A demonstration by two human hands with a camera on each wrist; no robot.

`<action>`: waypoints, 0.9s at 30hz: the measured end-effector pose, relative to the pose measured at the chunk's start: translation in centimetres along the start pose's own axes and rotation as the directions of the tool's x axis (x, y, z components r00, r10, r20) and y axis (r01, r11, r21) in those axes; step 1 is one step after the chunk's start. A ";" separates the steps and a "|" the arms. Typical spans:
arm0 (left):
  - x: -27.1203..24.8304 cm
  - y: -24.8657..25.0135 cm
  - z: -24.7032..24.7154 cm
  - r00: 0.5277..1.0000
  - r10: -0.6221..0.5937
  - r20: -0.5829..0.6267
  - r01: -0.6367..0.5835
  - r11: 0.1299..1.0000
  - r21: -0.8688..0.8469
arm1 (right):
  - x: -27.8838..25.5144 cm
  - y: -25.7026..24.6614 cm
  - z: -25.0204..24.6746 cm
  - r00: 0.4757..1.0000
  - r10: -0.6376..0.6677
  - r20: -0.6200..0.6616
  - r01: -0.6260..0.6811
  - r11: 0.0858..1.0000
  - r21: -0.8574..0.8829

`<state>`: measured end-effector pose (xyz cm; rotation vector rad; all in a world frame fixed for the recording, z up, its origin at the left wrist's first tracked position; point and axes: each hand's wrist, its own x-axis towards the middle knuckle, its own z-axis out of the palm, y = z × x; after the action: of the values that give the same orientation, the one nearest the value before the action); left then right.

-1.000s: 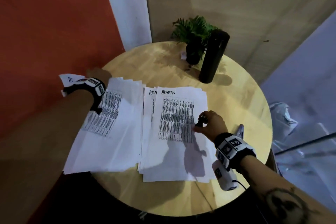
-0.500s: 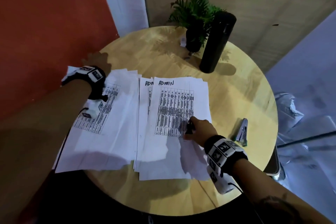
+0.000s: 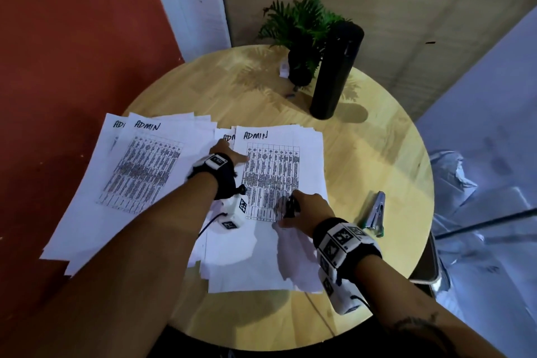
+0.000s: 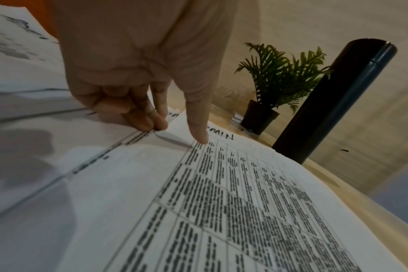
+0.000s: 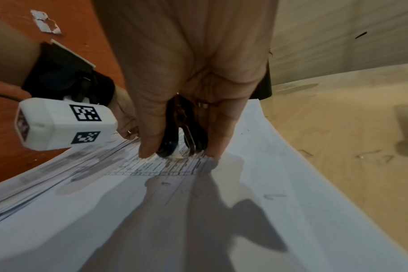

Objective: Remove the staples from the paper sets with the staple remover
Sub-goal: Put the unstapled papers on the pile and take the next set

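Right hand (image 3: 305,208): grips the staple remover (image 5: 183,132), thumb and fingers (image 5: 218,132) curled round it, its claws pointing down at the lower part of the printed table on the right paper set (image 3: 279,200).
Left hand (image 3: 228,155): fingers nearly straight; the thumb presses the top sheet near its upper left corner while the other fingers (image 4: 149,119) sit at the sheet's left edge, apparently lifting or parting it.
Paper sets: the right set lies on the round tabletop (image 3: 363,154), long axis running away from the person; the left paper set (image 3: 139,171) lies just beside it, overlapping slightly.
Key relation: no staple shows; judged likely at the top left corner, by the left hand, up the page and leftward from the remover.
Also present: a stapler (image 3: 374,211) right of the papers; a dark bottle (image 3: 335,71) and a plant (image 3: 302,29) at the far edge.
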<state>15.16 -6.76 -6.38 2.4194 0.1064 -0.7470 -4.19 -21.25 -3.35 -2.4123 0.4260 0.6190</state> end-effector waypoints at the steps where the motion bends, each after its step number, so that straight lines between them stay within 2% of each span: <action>1: 0.1 0.0 0.0 1.000 -0.003 0.029 0.003 1.000 0.001 | 0.0 0.2 0.1 1.000 -0.008 -0.003 0.008 1.000 0.007; 4: 0.1 0.5 -0.2 0.998 -0.010 0.069 0.004 0.996 0.090 | 0.0 0.6 0.3 1.000 -0.027 -0.008 0.027 1.000 0.008; 7: 0.4 0.8 -0.7 1.000 -0.017 -0.017 0.020 0.977 0.213 | 0.0 0.6 0.3 0.999 -0.035 -0.010 0.036 0.999 0.017; 9: 0.5 0.9 -0.7 1.000 0.016 -0.016 -0.011 0.963 0.270 | -0.1 0.7 0.4 0.999 -0.033 -0.023 0.034 0.999 0.038; 12: 0.8 0.6 -0.3 0.996 -0.010 0.092 -0.010 0.979 0.205 | -0.2 0.9 0.5 0.999 -0.037 -0.033 0.039 0.998 0.056; 16: 0.6 -0.5 -0.3 0.994 -0.038 0.099 0.037 0.999 0.020 | 0.0 1.0 0.5 0.999 -0.035 -0.033 0.038 0.994 0.098; 18: 0.0 -0.8 -0.3 0.998 0.031 0.053 -0.025 0.994 -0.105 | 0.0 1.3 0.1 0.998 -0.030 -0.064 0.040 0.985 0.166; 20: -1.3 -0.9 -0.4 0.990 0.130 -0.046 -0.136 0.976 -0.172 | 0.0 1.6 -1.0 0.986 -0.048 -0.157 0.089 0.961 0.263; 23: -3.6 -0.8 -0.9 0.932 0.291 -0.216 -0.351 0.874 -0.335 | -0.2 1.0 -4.8 0.944 -0.105 -0.312 0.223 0.901 0.372; 25: -5.2 -0.5 -1.4 0.894 0.344 -0.286 -0.442 0.779 -0.444 | -0.2 -0.4 -8.2 0.901 -0.185 -0.392 0.314 0.902 0.296; 27: -6.7 0.2 -1.9 0.866 0.376 -0.331 -0.499 0.698 -0.513 | -0.4 -2.5 -11.4 0.861 -0.287 -0.419 0.375 0.916 0.142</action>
<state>10.49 -5.24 -1.37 1.7975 -0.1492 -0.1897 0.34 -26.42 6.11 -2.3117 0.2094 -0.0687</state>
